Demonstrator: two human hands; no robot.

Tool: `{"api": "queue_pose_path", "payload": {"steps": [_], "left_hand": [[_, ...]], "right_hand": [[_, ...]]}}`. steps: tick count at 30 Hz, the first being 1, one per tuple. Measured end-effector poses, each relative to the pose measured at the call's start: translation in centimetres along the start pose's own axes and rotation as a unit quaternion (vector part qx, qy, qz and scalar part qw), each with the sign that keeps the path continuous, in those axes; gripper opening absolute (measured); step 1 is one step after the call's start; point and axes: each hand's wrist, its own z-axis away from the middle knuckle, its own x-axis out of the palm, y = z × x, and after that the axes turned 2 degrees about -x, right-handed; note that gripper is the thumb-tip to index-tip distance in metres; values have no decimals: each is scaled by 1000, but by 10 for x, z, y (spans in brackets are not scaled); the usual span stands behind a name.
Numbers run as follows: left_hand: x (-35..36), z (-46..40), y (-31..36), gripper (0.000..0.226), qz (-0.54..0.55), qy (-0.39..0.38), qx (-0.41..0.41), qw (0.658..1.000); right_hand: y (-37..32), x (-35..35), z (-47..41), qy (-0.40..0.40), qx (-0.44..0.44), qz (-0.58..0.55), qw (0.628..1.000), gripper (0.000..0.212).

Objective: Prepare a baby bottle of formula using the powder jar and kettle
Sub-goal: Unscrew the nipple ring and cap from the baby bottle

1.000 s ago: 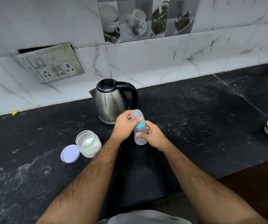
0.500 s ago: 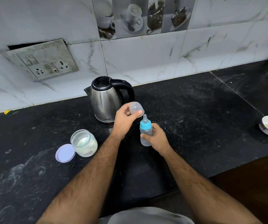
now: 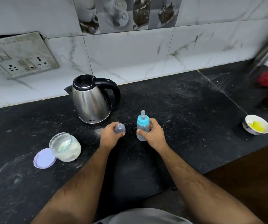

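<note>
Your left hand (image 3: 110, 135) pinches the clear dome cap (image 3: 120, 128) between thumb and fingers, low over the counter (image 3: 186, 110); whether the cap touches the surface I cannot tell. Your right hand (image 3: 154, 133) wraps the baby bottle (image 3: 143, 128), which stands upright just right of the cap, in front of the kettle (image 3: 91, 101).

Progress: 1 step done, cap off. The blue collar and teat are still screwed on, so the bottle is not open for filling. Powder and water remain, then closing and mixing.

Bottle: small, translucent grey body, blue ring, clear teat; it looks empty, though your fingers hide part of it.

Powder jar (image 3: 65, 147) stands open at left, partly filled with white powder, its lilac lid (image 3: 44, 158) flat against its base. Kettle lid is closed.
</note>
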Motion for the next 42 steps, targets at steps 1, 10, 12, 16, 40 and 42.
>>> {"api": "queue_pose_path", "payload": {"steps": [1,10,12,16,40,42], "left_hand": [[2,-3,-1,54,-9,-1,1,1000],[8,-11,-11,89,-49,-10,-9,999],[5,-4,-8,89,-43,21,-4,999],[-9,16,9,36,5,180,54,982],[-75,30,76,30,245,-204,45,947],[-71,30,79,25,259,-160,35,952]], "right_hand": [[1,0,-1,-5,-3,4,1000,53],[-3,1,-1,-42,-12,16,999,57],[-5,0,-1,-53,-10,16,998,58],[-6,0,0,-76,-13,-17,997,52],[-84,22,16,-370,26,-197,908,50],[-88,24,16,-345,4,-168,923,47]]}}
